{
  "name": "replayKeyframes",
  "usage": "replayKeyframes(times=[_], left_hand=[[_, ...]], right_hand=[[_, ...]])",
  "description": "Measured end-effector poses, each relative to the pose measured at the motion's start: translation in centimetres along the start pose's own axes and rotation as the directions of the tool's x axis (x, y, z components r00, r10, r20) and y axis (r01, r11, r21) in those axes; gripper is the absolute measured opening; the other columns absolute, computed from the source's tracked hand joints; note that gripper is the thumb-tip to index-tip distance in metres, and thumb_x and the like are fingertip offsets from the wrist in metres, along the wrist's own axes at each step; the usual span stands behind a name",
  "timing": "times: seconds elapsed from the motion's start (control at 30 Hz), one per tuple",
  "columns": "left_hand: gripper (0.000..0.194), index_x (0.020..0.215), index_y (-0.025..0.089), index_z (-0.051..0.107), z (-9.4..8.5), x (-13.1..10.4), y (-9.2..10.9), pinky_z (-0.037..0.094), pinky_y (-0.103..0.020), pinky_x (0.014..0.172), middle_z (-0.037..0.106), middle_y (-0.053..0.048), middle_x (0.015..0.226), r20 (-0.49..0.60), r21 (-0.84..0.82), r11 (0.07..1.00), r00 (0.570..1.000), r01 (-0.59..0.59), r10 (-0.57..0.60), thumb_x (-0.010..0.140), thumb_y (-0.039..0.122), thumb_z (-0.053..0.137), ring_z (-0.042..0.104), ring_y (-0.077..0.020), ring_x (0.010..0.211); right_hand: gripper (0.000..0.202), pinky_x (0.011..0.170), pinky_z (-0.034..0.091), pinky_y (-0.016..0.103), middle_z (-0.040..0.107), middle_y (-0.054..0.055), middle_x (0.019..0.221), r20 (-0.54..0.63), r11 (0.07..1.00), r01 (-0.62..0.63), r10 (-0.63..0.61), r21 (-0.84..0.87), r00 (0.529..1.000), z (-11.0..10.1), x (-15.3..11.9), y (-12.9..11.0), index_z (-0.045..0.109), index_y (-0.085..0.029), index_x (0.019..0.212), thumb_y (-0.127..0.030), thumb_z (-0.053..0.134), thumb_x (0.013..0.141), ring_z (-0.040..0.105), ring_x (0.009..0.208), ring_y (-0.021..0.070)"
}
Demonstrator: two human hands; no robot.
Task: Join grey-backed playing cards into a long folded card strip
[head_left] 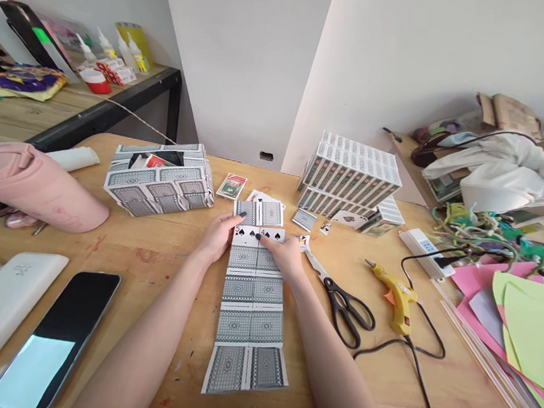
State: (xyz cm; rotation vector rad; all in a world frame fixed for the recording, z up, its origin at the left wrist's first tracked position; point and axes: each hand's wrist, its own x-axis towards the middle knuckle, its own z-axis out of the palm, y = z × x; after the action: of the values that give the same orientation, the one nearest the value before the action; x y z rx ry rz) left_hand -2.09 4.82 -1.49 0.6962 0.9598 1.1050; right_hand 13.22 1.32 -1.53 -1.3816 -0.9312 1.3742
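Note:
A long strip of joined playing cards [238, 288], two cards wide with grey patterned backs up, stretches toward me over the table. Near its far end a fold shows the faces of a five and a four of spades. My left hand [221, 236] pinches the strip's left edge, its thumb on the cards by the fold. From the right side my right hand [286, 254] grips the same strip, thumb pressed beside the four of spades. The fingers beneath the cards are hidden. Black-handled scissors [346, 307] lie open to the right of the strip.
A box covered in cards [162, 187] and a pink tumbler [38, 185] stand at left. Stacked card packs [351, 179] rise behind. A yellow glue gun [400, 300] trails its cord at right. A phone [57, 337] and power bank [6, 313] lie front left.

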Motion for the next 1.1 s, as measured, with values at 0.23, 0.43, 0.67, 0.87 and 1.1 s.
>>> replayKeyframes(times=[0.23,0.43,0.67,0.87,1.1], left_hand=[[0.038,0.090,0.011,0.067,0.11,0.09,-0.22,0.049,-0.031,0.064,0.071,-0.007,0.077,0.038,0.044,0.999,0.999,-0.020,0.018,0.062,0.036,0.072,0.066,-0.0217,0.069],[0.033,0.085,0.012,0.066,0.39,-0.14,0.01,0.048,-0.029,0.059,0.069,-0.004,0.068,0.021,0.066,0.998,1.000,0.000,-0.002,0.061,0.034,0.072,0.065,-0.0198,0.063],[0.042,0.104,0.015,0.063,0.16,0.09,-0.15,0.049,-0.030,0.066,0.071,-0.006,0.085,0.053,0.093,0.994,0.998,-0.052,0.047,0.066,0.031,0.068,0.066,-0.0207,0.074],[0.071,0.135,0.025,0.037,0.24,0.02,0.15,0.050,-0.030,0.066,0.069,-0.003,0.094,0.040,0.142,0.983,0.993,-0.117,0.112,0.069,0.021,0.064,0.065,-0.0187,0.073],[0.058,0.124,0.022,0.048,0.21,0.05,0.13,0.048,-0.028,0.059,0.068,-0.003,0.087,0.006,0.178,0.975,0.991,-0.132,0.133,0.069,0.020,0.064,0.063,-0.0171,0.067]], right_hand=[[0.028,0.069,0.055,0.035,0.073,0.007,0.084,0.053,0.996,-0.061,0.058,0.061,0.997,-0.26,-0.02,-0.28,0.071,-0.016,0.078,-0.033,0.076,0.056,0.068,0.079,0.0258],[0.031,0.070,0.055,0.035,0.073,0.007,0.084,0.102,0.988,-0.074,0.061,0.135,0.993,-0.52,0.14,-0.22,0.071,-0.015,0.080,-0.032,0.077,0.055,0.069,0.077,0.0247],[0.034,0.070,0.055,0.036,0.073,0.008,0.085,0.103,0.989,-0.051,0.037,0.140,0.994,-0.62,0.26,0.14,0.071,-0.013,0.082,-0.032,0.077,0.055,0.069,0.075,0.0251],[0.036,0.070,0.054,0.036,0.073,0.009,0.087,0.114,0.988,-0.060,0.044,0.139,0.992,-0.73,0.42,0.37,0.071,-0.013,0.083,-0.033,0.077,0.054,0.068,0.077,0.0256],[0.037,0.067,0.053,0.033,0.073,0.008,0.086,0.082,0.989,-0.054,0.043,0.136,0.996,-0.75,0.58,0.46,0.071,-0.013,0.083,-0.033,0.078,0.053,0.068,0.075,0.0240]])
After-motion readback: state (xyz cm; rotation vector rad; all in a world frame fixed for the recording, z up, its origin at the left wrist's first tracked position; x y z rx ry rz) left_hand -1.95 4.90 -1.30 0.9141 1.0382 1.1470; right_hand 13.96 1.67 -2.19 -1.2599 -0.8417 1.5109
